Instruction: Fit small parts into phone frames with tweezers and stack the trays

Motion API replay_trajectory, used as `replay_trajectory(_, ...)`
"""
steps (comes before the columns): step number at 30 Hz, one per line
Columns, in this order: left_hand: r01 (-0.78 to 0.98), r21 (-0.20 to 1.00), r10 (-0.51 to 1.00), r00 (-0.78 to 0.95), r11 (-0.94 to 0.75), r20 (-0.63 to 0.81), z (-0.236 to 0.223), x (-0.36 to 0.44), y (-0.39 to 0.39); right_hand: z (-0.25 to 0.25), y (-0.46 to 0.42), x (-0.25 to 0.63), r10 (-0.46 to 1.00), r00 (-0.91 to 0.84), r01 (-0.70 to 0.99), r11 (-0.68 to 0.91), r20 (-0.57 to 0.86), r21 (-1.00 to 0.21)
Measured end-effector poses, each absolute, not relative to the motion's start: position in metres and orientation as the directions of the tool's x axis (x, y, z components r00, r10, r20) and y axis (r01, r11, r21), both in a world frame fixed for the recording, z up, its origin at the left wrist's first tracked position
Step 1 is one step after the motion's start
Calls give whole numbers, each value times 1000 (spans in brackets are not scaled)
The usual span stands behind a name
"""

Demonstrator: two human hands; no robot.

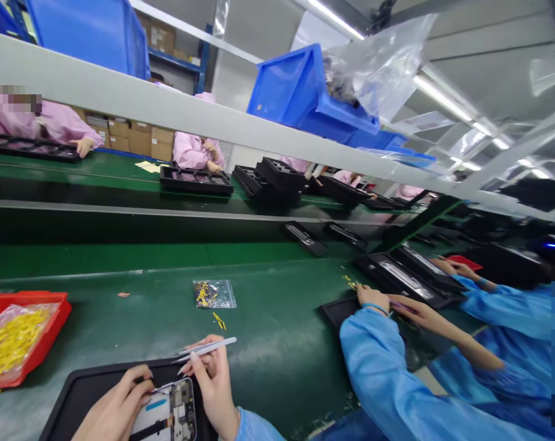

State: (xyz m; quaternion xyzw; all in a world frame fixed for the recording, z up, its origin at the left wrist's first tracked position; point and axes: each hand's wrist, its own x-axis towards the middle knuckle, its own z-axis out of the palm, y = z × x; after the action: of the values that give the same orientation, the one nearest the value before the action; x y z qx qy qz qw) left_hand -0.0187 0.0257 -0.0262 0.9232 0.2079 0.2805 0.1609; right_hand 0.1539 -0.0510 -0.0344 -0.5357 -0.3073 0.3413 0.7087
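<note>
An opened phone (167,409), its circuit board and a black flex cable exposed, lies in a black tray (87,392) at the bottom of the view. My left hand (121,401) is closed at the phone's upper left edge, fingers bent and holding it there. Just beyond the phone's upper right corner, my right hand (215,383) grips light grey tweezers (208,348), their tips pointing left over the tray. Ahead on the green bench are a few loose yellow strips (219,321) and a clear zip bag (214,294) of small yellow and dark pieces.
At the left stands a red bin (52,331) of yellow strips. To the right, a co-worker's blue sleeve (378,355) reaches over another tray. Black trays (397,278) holding phone parts sit farther right. Blue bins (286,86) rest on an overhead shelf; people in pink work across the line.
</note>
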Motion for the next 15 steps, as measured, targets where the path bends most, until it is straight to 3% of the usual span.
replay_trajectory(3, 321, 424, 499, 757, -847, 423, -14, -15, 20, -32, -53, 155, 820, 568, -148, 189, 73, -971)
replay_trajectory(9, 364, 335, 482, 774, -869, 411, -7, -14, 14, -29, -57, 160, 817, 570, -107, 173, 82, -979)
replay_trajectory(15, 407, 379, 532, 783, -831, 324, -15, -15, 12, -22, -57, 161, 827, 550, -76, 185, 113, -980)
